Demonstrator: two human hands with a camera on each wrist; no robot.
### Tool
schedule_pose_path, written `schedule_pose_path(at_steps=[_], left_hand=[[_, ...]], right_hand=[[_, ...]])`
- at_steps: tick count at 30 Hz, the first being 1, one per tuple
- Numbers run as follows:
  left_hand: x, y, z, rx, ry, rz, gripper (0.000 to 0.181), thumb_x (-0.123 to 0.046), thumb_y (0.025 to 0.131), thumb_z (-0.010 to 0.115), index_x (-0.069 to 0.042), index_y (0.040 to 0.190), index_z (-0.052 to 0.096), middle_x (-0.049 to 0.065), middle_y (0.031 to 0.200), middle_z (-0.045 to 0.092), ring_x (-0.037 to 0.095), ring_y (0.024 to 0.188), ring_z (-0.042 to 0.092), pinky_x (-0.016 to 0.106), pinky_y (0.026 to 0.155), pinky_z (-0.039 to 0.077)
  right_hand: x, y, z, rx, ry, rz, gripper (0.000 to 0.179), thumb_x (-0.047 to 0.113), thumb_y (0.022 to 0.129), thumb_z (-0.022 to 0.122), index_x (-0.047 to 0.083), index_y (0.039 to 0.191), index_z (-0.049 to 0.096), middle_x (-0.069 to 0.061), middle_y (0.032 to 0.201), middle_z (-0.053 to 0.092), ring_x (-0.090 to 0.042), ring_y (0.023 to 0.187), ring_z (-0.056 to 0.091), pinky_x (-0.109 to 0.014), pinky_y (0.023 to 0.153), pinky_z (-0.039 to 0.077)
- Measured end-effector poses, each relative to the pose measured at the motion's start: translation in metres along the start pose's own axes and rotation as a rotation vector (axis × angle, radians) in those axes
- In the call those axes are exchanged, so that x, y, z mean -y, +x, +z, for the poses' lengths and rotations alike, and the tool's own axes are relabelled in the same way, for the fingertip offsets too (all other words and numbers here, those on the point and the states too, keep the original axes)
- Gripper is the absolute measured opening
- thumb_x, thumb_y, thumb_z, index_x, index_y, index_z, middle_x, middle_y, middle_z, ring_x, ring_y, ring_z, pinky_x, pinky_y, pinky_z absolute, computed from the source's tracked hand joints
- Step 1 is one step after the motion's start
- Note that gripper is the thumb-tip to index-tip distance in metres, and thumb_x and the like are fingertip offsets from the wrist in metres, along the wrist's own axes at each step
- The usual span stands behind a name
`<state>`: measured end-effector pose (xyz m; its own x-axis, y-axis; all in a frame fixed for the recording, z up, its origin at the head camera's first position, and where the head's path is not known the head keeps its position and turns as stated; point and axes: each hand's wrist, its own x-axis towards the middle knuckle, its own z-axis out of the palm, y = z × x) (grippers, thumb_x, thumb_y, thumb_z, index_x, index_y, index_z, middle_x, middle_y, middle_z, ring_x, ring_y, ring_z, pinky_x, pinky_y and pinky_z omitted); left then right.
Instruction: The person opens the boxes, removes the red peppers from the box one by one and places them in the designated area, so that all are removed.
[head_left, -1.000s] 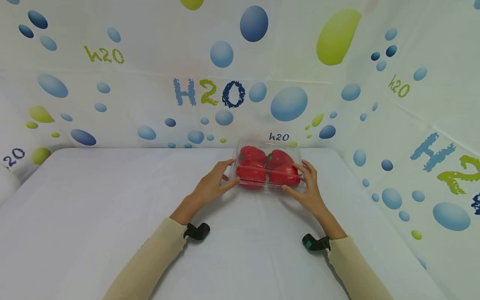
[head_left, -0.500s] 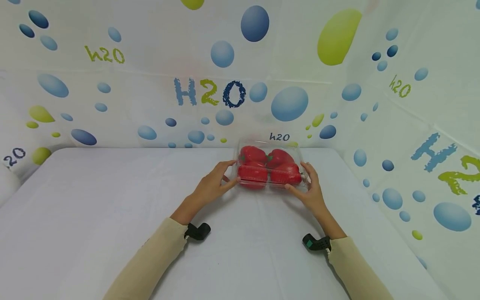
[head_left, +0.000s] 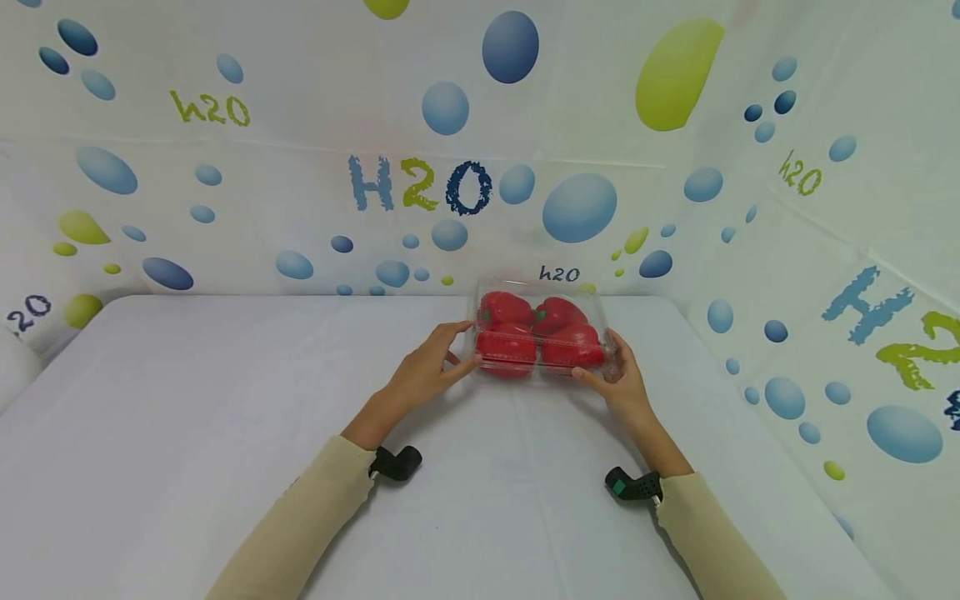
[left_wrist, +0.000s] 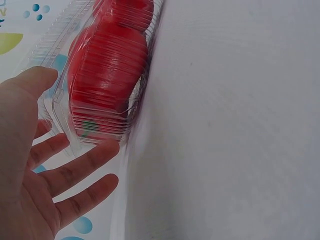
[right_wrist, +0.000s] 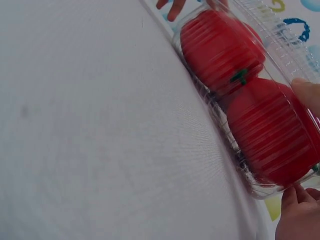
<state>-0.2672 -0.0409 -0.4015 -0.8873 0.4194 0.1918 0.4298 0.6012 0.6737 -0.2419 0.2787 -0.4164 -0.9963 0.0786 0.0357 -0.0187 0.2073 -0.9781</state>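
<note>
A clear plastic clamshell container point(head_left: 534, 288) holding several red bell peppers point(head_left: 572, 345) sits at the back of the table. My left hand point(head_left: 424, 367) holds its left end. In the left wrist view the thumb point(left_wrist: 41, 81) lies at the rim, some fingertips touch the end wall, and the lower fingers point(left_wrist: 82, 200) are spread. At the right end my right hand point(head_left: 632, 390) grips the container, thumb at the front. The right wrist view has that thumb point(right_wrist: 306, 95) over the rim and fingers point(right_wrist: 295, 197) against the end wall. Green stems point(right_wrist: 241, 76) show through the plastic.
White cloth covers the table point(head_left: 225, 400). Close behind the container rises a white backdrop point(head_left: 300, 200) printed with blue and green ovals and "H2O". It continues along the right side. Each wrist wears a black camera mount point(head_left: 399, 463).
My right hand's fingers have shifted from over the lid's right edge down to the container's right end. The left hand holds its place. The container has barely moved.
</note>
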Motion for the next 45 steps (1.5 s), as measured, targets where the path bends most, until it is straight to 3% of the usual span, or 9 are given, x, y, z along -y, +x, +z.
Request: schedule_pose_path(at_steps=[7, 11, 14, 18, 24, 31, 38, 41, 45], left_hand=[[-0.0008, -0.0001, -0.0018, -0.001, 0.007, 0.005, 0.067, -0.043, 0.096, 0.058, -0.019, 0.152, 0.030, 0.007, 0.150, 0.037, 0.020, 0.102, 0.060, 0.031, 0.073, 0.055], [-0.0008, 0.0000, -0.0015, -0.002, 0.003, 0.008, 0.067, -0.043, 0.096, 0.057, -0.019, 0.152, 0.030, 0.007, 0.149, 0.038, 0.020, 0.102, 0.060, 0.031, 0.073, 0.055], [-0.0003, -0.0003, -0.0010, 0.004, 0.005, 0.001, 0.067, -0.045, 0.096, 0.056, -0.020, 0.152, 0.029, 0.007, 0.149, 0.038, 0.020, 0.103, 0.060, 0.030, 0.073, 0.055], [-0.0010, -0.0009, -0.0013, 0.001, 0.009, -0.014, 0.067, -0.046, 0.096, 0.056, -0.020, 0.152, 0.029, 0.007, 0.149, 0.038, 0.020, 0.103, 0.060, 0.030, 0.073, 0.055], [-0.0024, -0.0010, -0.0023, -0.008, 0.007, -0.019, 0.066, -0.045, 0.097, 0.055, -0.022, 0.152, 0.028, 0.006, 0.148, 0.039, 0.021, 0.105, 0.059, 0.032, 0.074, 0.056], [-0.0014, -0.0001, -0.0011, -0.006, 0.003, -0.014, 0.066, -0.045, 0.097, 0.054, -0.020, 0.152, 0.028, 0.008, 0.148, 0.040, 0.022, 0.106, 0.060, 0.033, 0.074, 0.057], [-0.0014, -0.0003, -0.0005, -0.008, 0.001, -0.013, 0.065, -0.044, 0.097, 0.054, -0.021, 0.153, 0.028, 0.008, 0.148, 0.040, 0.022, 0.104, 0.060, 0.032, 0.074, 0.056], [-0.0014, -0.0002, -0.0002, -0.008, 0.003, -0.010, 0.065, -0.044, 0.097, 0.054, -0.021, 0.153, 0.028, 0.008, 0.147, 0.041, 0.021, 0.103, 0.060, 0.031, 0.073, 0.056], [-0.0024, -0.0002, -0.0010, -0.005, -0.005, -0.002, 0.065, -0.044, 0.098, 0.054, -0.019, 0.152, 0.028, 0.009, 0.147, 0.040, 0.022, 0.103, 0.060, 0.032, 0.074, 0.056]], right_hand=[[0.0021, -0.0013, 0.0009, 0.020, 0.025, -0.015, 0.088, 0.014, 0.091, 0.068, 0.015, 0.157, 0.010, -0.010, 0.161, 0.017, -0.027, 0.147, 0.020, -0.041, 0.116, 0.027], [0.0026, -0.0034, 0.0001, 0.017, 0.037, -0.011, 0.083, 0.013, 0.092, 0.066, 0.016, 0.157, 0.014, -0.008, 0.161, 0.020, -0.025, 0.144, 0.026, -0.029, 0.110, 0.036], [0.0019, -0.0045, -0.0001, 0.010, 0.055, -0.023, 0.080, 0.011, 0.093, 0.065, 0.016, 0.157, 0.017, -0.006, 0.159, 0.026, -0.021, 0.135, 0.035, -0.016, 0.098, 0.044], [-0.0003, -0.0039, 0.0004, 0.009, 0.091, -0.067, 0.077, 0.006, 0.093, 0.064, 0.014, 0.156, 0.022, -0.006, 0.156, 0.033, -0.013, 0.122, 0.042, -0.010, 0.089, 0.045], [-0.0026, -0.0026, -0.0005, 0.012, 0.122, -0.101, 0.074, 0.003, 0.093, 0.062, 0.012, 0.155, 0.023, -0.004, 0.157, 0.032, -0.007, 0.124, 0.041, -0.010, 0.093, 0.043], [-0.0061, -0.0032, -0.0022, 0.062, 0.179, -0.084, 0.073, 0.000, 0.096, 0.054, 0.012, 0.157, 0.015, -0.005, 0.161, 0.022, -0.009, 0.123, 0.036, -0.011, 0.093, 0.043], [-0.0067, -0.0054, -0.0035, 0.079, 0.110, -0.126, 0.069, 0.002, 0.099, 0.049, 0.010, 0.157, 0.013, -0.009, 0.160, 0.022, -0.011, 0.126, 0.034, -0.009, 0.095, 0.039], [-0.0070, -0.0060, -0.0040, 0.080, 0.076, -0.129, 0.067, 0.004, 0.100, 0.047, 0.011, 0.157, 0.013, -0.008, 0.160, 0.022, -0.015, 0.134, 0.030, -0.011, 0.100, 0.036], [-0.0070, -0.0076, -0.0054, 0.100, 0.047, -0.126, 0.063, 0.009, 0.103, 0.042, 0.013, 0.157, 0.011, -0.005, 0.162, 0.017, -0.019, 0.147, 0.018, -0.025, 0.116, 0.026]])
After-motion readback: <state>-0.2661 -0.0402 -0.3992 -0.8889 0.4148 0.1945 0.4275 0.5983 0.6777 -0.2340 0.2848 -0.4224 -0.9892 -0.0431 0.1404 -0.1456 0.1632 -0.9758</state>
